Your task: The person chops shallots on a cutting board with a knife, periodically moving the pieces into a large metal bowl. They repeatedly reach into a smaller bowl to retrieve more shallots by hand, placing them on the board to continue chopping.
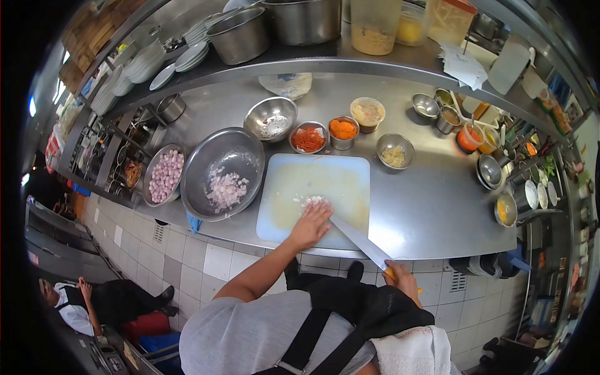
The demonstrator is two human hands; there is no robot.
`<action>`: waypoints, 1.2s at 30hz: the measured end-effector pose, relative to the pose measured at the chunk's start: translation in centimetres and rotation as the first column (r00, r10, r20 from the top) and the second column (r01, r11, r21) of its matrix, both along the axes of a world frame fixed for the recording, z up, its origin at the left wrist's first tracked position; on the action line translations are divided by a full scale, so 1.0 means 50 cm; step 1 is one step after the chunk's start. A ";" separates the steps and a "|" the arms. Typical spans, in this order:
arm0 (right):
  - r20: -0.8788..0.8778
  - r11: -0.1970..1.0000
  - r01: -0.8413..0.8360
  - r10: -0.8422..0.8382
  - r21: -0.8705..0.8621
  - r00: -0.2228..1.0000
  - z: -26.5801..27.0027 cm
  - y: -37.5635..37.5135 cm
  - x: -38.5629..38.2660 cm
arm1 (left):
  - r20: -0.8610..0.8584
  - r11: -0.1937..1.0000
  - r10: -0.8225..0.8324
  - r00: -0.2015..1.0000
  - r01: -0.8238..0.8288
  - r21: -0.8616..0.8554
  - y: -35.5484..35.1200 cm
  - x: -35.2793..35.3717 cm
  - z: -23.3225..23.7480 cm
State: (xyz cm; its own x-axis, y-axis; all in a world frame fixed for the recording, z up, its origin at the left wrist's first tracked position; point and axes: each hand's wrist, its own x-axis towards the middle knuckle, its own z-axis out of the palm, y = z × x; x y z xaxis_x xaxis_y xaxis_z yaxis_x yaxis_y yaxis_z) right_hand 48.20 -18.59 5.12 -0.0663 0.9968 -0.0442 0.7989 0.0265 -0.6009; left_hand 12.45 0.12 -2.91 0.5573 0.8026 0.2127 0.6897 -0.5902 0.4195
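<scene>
My right hand point(403, 280) is closed round the yellow handle of a long chef's knife point(364, 242) at the front edge of the counter. The blade points up and left across the cutting board point(350, 175). Flat on the board, with fingers stretched out, my left hand point(312, 225) lies beside the blade's tip. A small heap of chopped shallot point(312, 200) shows just beyond its fingers, partly covered by them. Left of the board, a large steel bowl point(247, 147) holds more chopped shallot point(226, 189).
Peeled shallots point(166, 177) fill a bowl at the left edge. Behind the board stand bowls of red strips point(307, 139), orange slices point(343, 129) and pale minced pieces point(394, 156). A shelf point(300, 62) with pots and plates crosses above. A person point(94, 306) sits at lower left.
</scene>
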 end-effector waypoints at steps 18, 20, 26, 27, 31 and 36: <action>-0.708 0.727 0.289 -0.681 -0.623 0.187 -0.248 -0.012 -0.406 | 0.284 1.000 0.013 0.959 -0.010 -0.012 0.091 -0.042 -0.034; -0.740 0.729 0.323 -0.663 -0.603 0.114 -0.258 0.001 -0.463 | 0.301 0.999 0.035 0.953 -0.030 -0.019 0.096 -0.033 -0.034; -0.758 0.741 0.316 -0.646 -0.593 0.092 -0.223 0.010 -0.563 | 0.357 0.995 0.090 0.930 -0.067 -0.077 0.095 -0.037 -0.040; -0.747 0.735 0.291 -0.659 -0.612 0.094 -0.219 0.005 -0.573 | 0.383 0.995 0.093 0.919 -0.072 -0.069 0.094 -0.038 -0.039; -0.767 0.779 0.210 -0.623 -0.591 0.152 -0.216 -0.003 -0.605 | 0.459 0.997 0.081 0.885 -0.076 -0.028 0.094 -0.046 -0.037; -0.766 0.791 0.074 -0.607 -0.607 0.212 -0.208 0.033 -0.629 | 0.594 0.995 0.097 0.799 -0.092 -0.039 0.099 -0.034 -0.022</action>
State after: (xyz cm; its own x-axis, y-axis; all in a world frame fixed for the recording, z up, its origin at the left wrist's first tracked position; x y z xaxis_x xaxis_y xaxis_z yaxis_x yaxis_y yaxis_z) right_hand 16.74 -16.95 -5.29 0.0170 0.8257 -0.5638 -0.4144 -0.5074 -0.7555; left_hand 10.72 5.08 -4.03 0.2446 0.8478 0.4705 0.3558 -0.5299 0.7698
